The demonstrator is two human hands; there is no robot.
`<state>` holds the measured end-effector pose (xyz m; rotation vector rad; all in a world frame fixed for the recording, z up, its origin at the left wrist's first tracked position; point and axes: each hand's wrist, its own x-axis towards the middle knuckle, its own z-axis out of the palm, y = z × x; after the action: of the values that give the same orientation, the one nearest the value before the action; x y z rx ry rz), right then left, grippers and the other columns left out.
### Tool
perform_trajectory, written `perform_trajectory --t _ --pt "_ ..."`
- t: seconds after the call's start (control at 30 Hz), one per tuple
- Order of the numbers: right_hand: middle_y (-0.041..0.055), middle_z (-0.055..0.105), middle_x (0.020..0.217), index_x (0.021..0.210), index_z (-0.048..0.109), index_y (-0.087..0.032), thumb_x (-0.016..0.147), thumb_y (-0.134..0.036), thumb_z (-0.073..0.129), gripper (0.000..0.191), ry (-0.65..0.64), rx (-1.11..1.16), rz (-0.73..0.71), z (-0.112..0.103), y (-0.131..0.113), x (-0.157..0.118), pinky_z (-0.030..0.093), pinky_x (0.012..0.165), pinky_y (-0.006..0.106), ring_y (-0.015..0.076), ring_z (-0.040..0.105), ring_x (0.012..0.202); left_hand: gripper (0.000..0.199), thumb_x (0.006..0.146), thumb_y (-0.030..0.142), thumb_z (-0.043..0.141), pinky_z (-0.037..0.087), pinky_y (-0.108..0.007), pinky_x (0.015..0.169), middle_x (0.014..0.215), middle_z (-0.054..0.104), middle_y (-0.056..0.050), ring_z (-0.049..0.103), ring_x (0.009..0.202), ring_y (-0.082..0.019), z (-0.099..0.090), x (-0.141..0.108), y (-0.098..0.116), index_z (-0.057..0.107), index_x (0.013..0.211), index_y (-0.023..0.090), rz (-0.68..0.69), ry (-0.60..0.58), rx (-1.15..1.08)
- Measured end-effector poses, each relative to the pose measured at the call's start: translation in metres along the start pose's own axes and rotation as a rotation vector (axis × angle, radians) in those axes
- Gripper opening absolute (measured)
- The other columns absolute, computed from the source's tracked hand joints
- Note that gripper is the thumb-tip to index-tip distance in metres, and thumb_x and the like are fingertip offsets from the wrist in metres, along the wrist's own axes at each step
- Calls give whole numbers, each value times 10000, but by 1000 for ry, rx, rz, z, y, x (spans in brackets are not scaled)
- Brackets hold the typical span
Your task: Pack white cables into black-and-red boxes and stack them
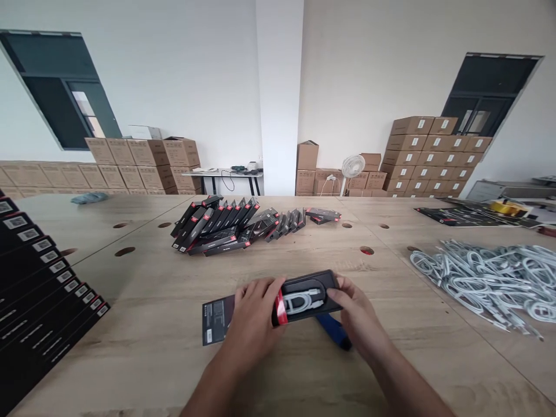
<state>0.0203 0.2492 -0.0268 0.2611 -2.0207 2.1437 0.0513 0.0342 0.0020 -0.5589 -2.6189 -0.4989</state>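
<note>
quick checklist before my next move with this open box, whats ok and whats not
1. Left hand on the black rectangular box with a red band: ok, holding it left of the band.
2. Right hand on the box's other end: ok, thumb on top.
3. Coiled white cable inside the box: ok, lying in it.
4. Cable ends fully seated: cannot tell, too small.
5. Dark printed flat piece separate from the box: cannot tell, left hand hides the join.
6. Space beneath free: not ok, a blue elongated item with a black end lies there.
</note>
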Motion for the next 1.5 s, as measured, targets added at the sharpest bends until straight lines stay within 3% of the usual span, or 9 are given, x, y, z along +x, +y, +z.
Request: perform_trajectory --t 0.2,0.3,0.43,0.6,0.83,1.0,1.07,1.23,1.5 --pt "129 524 1450 1049 659 -244 758 -406 738 343 195 -342 -257 -17 -1 7 294 1147 596 357 407 1390 755 749 124 591 303 -475 1039 1327 605 -81 521 1216 -288 -5 -4 -1 433 1470 287 -54 -113 48" --pt "122 491 1498 968 708 -265 822 -273 679 149 55 -758 -527 -15 2 1 265 1144 643 373 338 1438 755 711 136 581 313 -476 1024 1322 615 -91 526 1207 -294 -5 -4 6 468 1447 261 -63 -172 62" --pt "127 474 1541 852 689 -247 814 -165 683 90 -157 -971 -427 -11 5 -7 330 1070 685 415 302 1463 762 656 131 564 316 -476 1019 1317 625 -90 539 1184 -296 -5 -3 10 511 1406 256 -52 -211 83" --pt "105 553 1486 848 670 -248 899 -239 609 80 -128 -837 -429 -14 3 1 312 1120 650 348 331 1464 747 639 163 571 323 -474 1015 1290 642 -87 553 1180 -297 -3 -4 4 535 1378 267 -104 -247 61" --pt "171 695 1235 782 718 -215 742 -690 609 489 597 -613 -285 -111 -4 37 426 1042 629 410 594 1200 754 653 216 595 336 -501 1017 1284 650 -114 561 1189 -329 -5 -5 -4 526 1404 214 -196 -270 77" --pt "409 89 1594 1275 583 -31 716 -713 613 883 1093 -602 -163 -152 -10 38 -34 1004 874 656 12 1437 737 682 237 606 340 -502 1025 1282 653 -116 559 1191 -328 -6 -3 0 520 1413 208 -210 -247 47" --pt "369 98 1621 1348 549 -53 730 -663 638 873 993 -623 -204 -130 -6 36 4 1054 847 603 29 1472 742 684 239 610 339 -501 1036 1300 647 -115 554 1208 -323 -7 -3 1 516 1419 205 -213 -255 13" --pt "170 735 1202 1179 714 -180 906 -568 526 511 349 -588 -291 -40 11 20 532 995 536 331 667 1154 793 700 228 636 325 -507 1068 1372 605 -121 530 1255 -320 -9 -3 -1 459 1472 209 -243 -217 -11" --pt "99 598 1446 1284 697 -311 987 -446 514 374 -266 -376 -334 21 13 -24 423 1146 509 282 514 1370 895 690 162 672 349 -504 1084 1408 592 -103 515 1298 -305 -10 -6 4 347 1518 267 -147 -161 -146"
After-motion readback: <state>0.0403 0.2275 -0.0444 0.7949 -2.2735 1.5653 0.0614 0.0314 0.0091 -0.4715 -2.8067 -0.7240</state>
